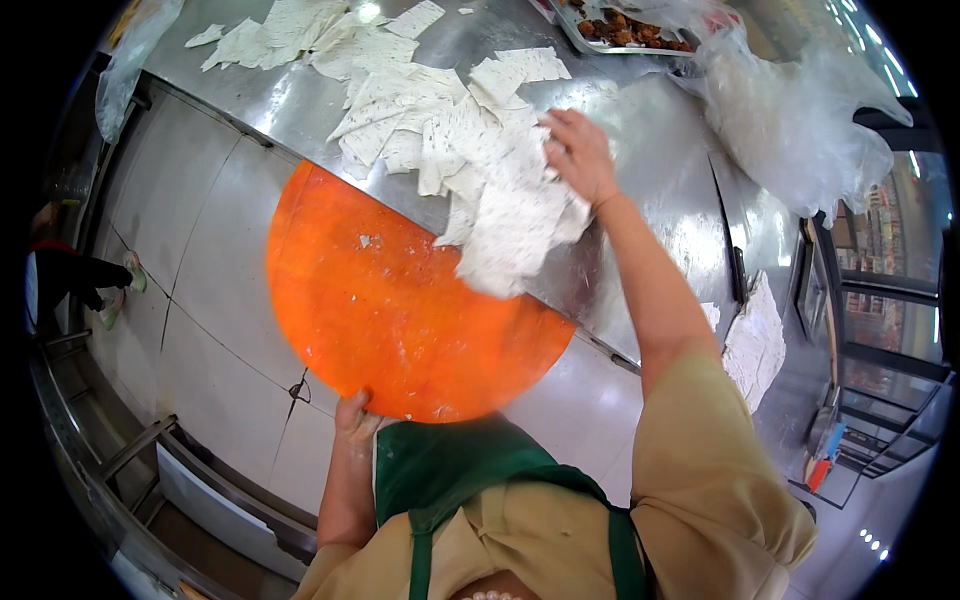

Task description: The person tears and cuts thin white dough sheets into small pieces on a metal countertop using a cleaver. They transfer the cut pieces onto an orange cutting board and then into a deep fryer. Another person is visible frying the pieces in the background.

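Note:
My left hand grips the near rim of a round orange board, thumb on top. White crumbs dot the board, and its far part is cut off from sight along the steel table's edge. A heap of thin, flat white sheets, like cut flatbread or dough, lies on the table. Its front sheets hang past the edge, over the board. My right hand touches the right side of this heap with bent fingers. It is slightly blurred, and whether the fingers pinch a sheet is unclear.
On the steel table lie a long knife and another white sheet at right. A metal tray of browned food pieces and a clear plastic bag are behind. A person's legs show at far left.

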Available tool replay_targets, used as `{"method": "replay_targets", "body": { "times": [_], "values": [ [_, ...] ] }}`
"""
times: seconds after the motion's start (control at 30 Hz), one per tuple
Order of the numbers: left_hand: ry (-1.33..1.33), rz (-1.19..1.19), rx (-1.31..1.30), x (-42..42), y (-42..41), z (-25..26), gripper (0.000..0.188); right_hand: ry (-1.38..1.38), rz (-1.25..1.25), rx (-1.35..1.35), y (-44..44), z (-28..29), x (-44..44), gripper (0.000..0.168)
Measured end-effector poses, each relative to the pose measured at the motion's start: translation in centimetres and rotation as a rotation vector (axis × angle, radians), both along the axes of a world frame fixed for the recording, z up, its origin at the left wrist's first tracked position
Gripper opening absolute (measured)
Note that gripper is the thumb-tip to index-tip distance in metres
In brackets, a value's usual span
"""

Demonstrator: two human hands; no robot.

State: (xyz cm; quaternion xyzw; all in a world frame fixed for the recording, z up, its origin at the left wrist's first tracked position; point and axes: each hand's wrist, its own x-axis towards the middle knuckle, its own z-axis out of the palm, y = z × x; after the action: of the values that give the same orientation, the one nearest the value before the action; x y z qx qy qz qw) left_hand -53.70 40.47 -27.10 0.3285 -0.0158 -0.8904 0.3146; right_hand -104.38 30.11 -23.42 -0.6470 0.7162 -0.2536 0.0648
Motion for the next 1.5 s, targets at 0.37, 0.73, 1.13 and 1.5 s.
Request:
{"method": "replay_targets", "body": {
  "times": [0.37, 0.73, 1.13, 1.5],
  "values": [
    [-0.052, 0.021, 0.01, 9.6, -1.4, 2.8, 0.072, -0.399, -0.019, -0.025, 10.1, 7.2, 20.8, 0.051],
    [-0.098, 0.049, 0.037, 15.5, -2.5, 0.4, 0.073, 0.314, -1.098, 0.564, 28.1, 1.5, 5.8, 0.052],
    [-0.105, 0.114, -0.007, 14.3, -4.3, 4.7, 0.074, -0.124, -0.305, -0.148, -7.8, 3.9, 9.6, 0.059],
    [-0.073, 0.113, -0.036, 16.9, -9.1, 8.3, 0.074, -0.022, 0.04, -0.018, -16.7, 5.6, 22.5, 0.045]
  ]
}}
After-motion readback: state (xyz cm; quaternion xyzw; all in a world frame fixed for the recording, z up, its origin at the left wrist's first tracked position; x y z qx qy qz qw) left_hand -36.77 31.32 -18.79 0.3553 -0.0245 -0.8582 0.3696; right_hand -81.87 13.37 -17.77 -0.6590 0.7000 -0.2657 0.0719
